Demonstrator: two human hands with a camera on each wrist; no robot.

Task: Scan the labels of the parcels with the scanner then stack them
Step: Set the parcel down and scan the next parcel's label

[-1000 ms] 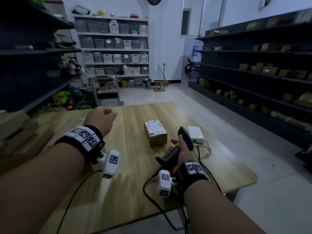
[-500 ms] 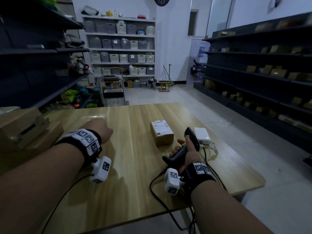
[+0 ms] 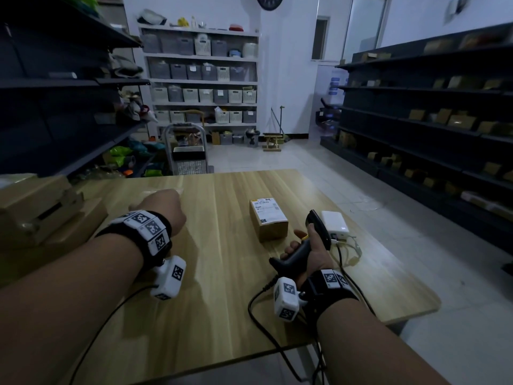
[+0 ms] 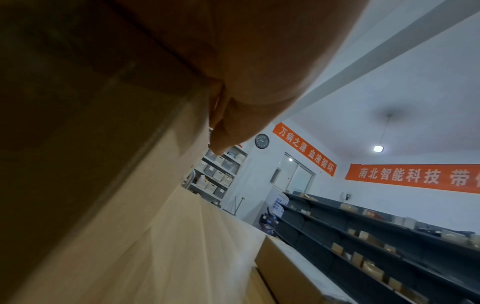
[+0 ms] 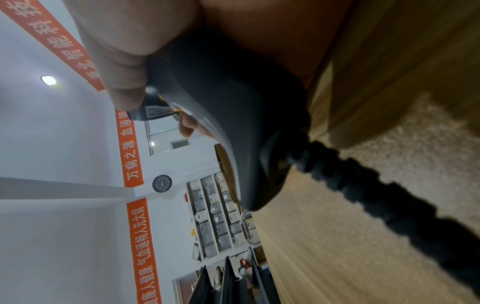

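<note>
A small cardboard parcel [image 3: 268, 218] with a white label on top lies in the middle of the wooden table [image 3: 222, 315]. My right hand [image 3: 305, 251] rests on the table just right of and nearer than the parcel and grips a black scanner [image 3: 316, 226] by its handle. The scanner head stands up beside the parcel. In the right wrist view my fingers wrap the scanner [image 5: 228, 115], with its yellow trigger showing. My left hand [image 3: 166, 209] is a closed fist low over the table, left of the parcel, and holds nothing. The left wrist view shows curled fingers [image 4: 223, 139].
Larger cardboard boxes [image 3: 36, 212] sit at the table's left edge. A white adapter box [image 3: 334, 222] with a thin cable lies right of the scanner. The scanner's black cord [image 3: 263, 323] trails off the near edge. Dark shelves line both sides.
My left fist has dropped from a raised position down toward the table and slightly forward. The right hand with the scanner and the parcel have stayed put.
</note>
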